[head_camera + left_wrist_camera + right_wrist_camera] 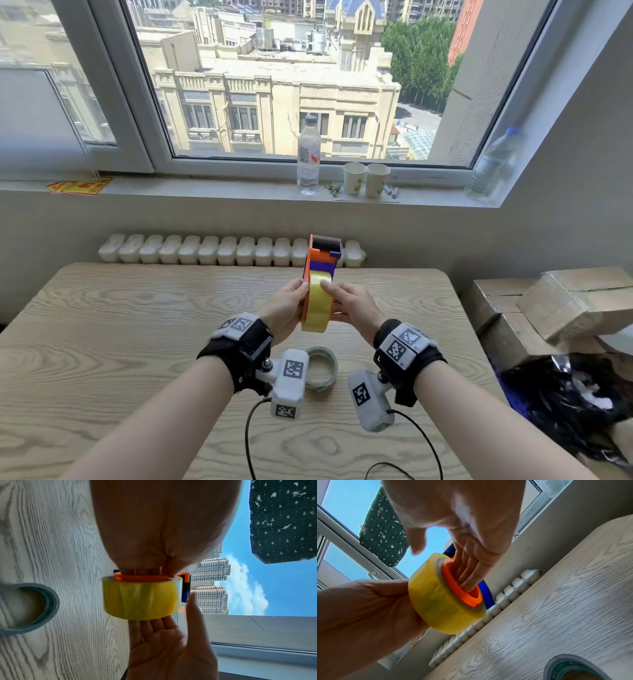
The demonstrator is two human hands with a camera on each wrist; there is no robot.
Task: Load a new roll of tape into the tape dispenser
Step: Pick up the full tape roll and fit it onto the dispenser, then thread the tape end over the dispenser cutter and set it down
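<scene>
Head view, nearest: a spent grey tape ring (321, 368) lies flat on the wooden table (102, 342), between the wrists. Above it, both hands hold the orange tape dispenser (320, 260) upright in mid-air. Yellow tape roll (318, 301) sits on the orange hub. Left hand (287, 308) grips the left side, fingers curled; right hand (351, 301) has straight, close-set fingers pressing into the hub. Farther off: radiator (205, 250), water bottle (308, 154) on the sill.

The grey tape ring (322, 368) is half hidden behind a wrist camera (289, 383) and cut off in both wrist views.
</scene>
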